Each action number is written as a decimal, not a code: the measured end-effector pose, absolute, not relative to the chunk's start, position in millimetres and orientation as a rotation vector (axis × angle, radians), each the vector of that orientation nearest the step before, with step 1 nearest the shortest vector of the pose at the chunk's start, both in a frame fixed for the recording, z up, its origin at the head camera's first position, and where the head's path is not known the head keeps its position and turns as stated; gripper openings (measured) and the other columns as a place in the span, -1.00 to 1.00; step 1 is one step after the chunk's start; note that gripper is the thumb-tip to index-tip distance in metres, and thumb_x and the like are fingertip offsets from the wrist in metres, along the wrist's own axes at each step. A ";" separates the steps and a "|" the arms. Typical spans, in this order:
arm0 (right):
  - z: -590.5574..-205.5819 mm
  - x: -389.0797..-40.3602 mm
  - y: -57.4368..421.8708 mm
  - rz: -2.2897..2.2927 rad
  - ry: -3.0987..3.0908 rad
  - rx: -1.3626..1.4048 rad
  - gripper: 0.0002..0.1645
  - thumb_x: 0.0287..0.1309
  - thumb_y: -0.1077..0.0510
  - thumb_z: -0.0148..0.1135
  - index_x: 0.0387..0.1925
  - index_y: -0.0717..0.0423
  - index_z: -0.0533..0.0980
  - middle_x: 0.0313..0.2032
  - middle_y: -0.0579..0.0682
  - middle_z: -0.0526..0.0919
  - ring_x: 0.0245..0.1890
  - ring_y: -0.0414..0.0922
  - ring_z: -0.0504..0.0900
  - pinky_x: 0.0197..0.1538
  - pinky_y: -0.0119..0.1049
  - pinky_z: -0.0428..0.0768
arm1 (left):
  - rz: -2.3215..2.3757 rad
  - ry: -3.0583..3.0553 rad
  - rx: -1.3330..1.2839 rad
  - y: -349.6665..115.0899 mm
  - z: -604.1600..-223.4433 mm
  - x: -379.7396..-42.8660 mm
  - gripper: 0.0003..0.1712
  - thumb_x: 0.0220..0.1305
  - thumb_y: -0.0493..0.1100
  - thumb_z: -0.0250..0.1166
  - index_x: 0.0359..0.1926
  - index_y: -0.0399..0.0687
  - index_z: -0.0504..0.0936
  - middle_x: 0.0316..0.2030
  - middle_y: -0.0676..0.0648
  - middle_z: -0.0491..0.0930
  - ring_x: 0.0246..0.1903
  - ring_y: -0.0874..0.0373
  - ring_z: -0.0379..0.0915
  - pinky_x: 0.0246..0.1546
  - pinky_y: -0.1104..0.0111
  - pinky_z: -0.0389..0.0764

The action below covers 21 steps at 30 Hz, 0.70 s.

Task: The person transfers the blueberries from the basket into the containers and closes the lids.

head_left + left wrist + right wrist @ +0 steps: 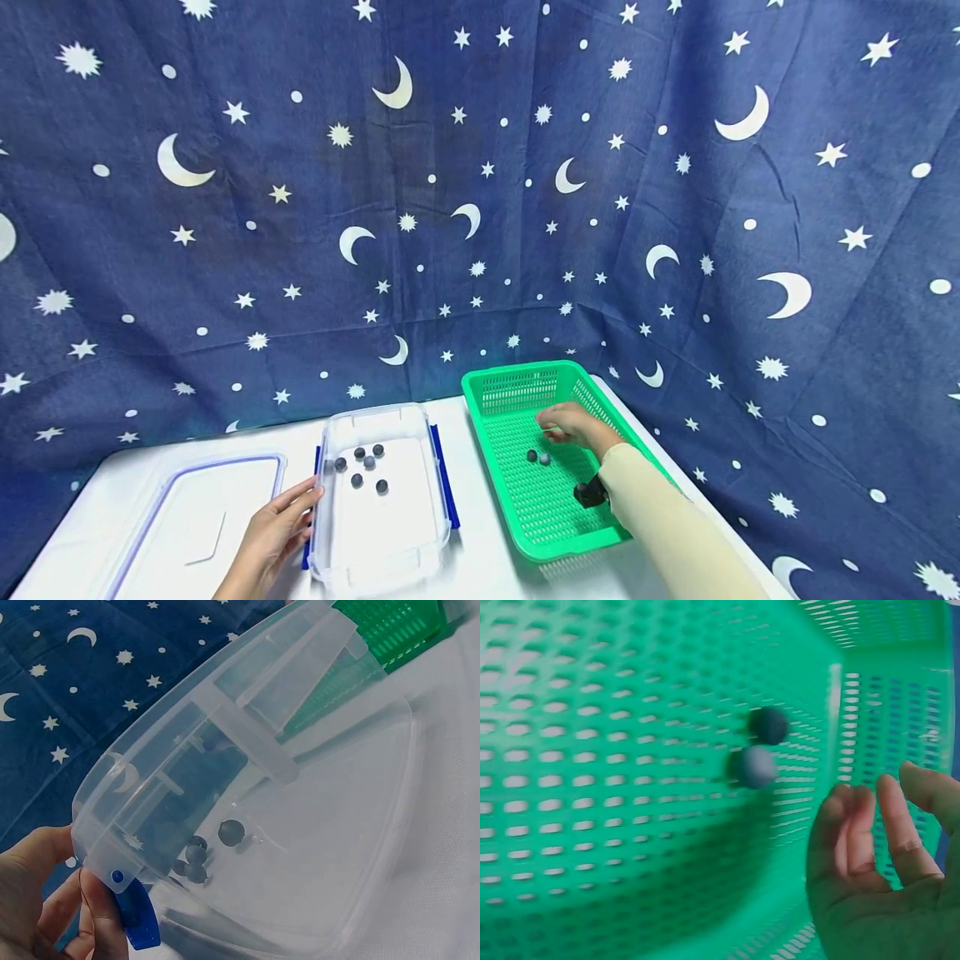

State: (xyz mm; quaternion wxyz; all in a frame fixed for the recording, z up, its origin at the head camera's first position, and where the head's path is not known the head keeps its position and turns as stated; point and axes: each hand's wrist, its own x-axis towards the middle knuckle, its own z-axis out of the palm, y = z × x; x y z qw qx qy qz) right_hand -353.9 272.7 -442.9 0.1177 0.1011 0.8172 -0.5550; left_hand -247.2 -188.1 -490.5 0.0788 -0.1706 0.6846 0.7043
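My left hand (277,532) grips the left rim of a clear plastic box (431,542), thumb on top and fingers below, beside a blue clip (136,913). Inside the box several small dark balls (357,481) lie toward the far left part of its floor. Over a green basket (491,467) hovers my right hand (572,423), fingers loosely bent and nothing between them. Two balls rest on the basket floor close to that hand: a dark ball (769,725) and a greyer ball (756,766), side by side.
A clear lid with a blue seal (172,483) lies on the white table (468,450) left of the box. Behind and to the right hangs a dark blue curtain (480,208) with moons and stars. A black strap (591,492) is on my right wrist.
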 end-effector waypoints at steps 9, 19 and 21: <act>-467.2 -339.8 278.6 -1.323 2.530 0.303 -0.74 0.15 0.21 0.35 -0.14 0.27 0.64 -0.22 0.10 0.68 -0.43 -0.19 0.59 -0.34 -0.39 0.65 | 2.100 2.049 -0.507 -187.5 -490.8 -248.4 -0.16 0.17 0.10 0.43 0.38 -0.12 0.38 -0.38 0.16 0.54 -0.45 0.38 0.48 -0.45 0.54 0.65; -471.5 -335.1 275.0 -1.189 2.610 0.266 -0.75 -0.02 0.36 0.42 -0.21 0.30 0.68 -0.36 -0.05 0.70 -0.52 -0.23 0.51 -0.34 -0.40 0.62 | 2.090 2.052 -0.499 -187.0 -489.9 -247.0 -0.16 0.20 0.11 0.40 0.40 -0.12 0.35 -0.37 0.14 0.53 -0.48 0.39 0.48 -0.46 0.55 0.64; -472.2 -336.1 274.4 -1.170 2.627 0.270 -0.77 -0.05 0.38 0.42 -0.25 0.28 0.70 -0.41 -0.09 0.69 -0.56 -0.27 0.49 -0.37 -0.43 0.61 | 2.088 2.051 -0.496 -187.3 -489.8 -246.7 -0.16 0.21 0.10 0.39 0.41 -0.12 0.33 -0.37 0.15 0.53 -0.48 0.39 0.48 -0.46 0.55 0.64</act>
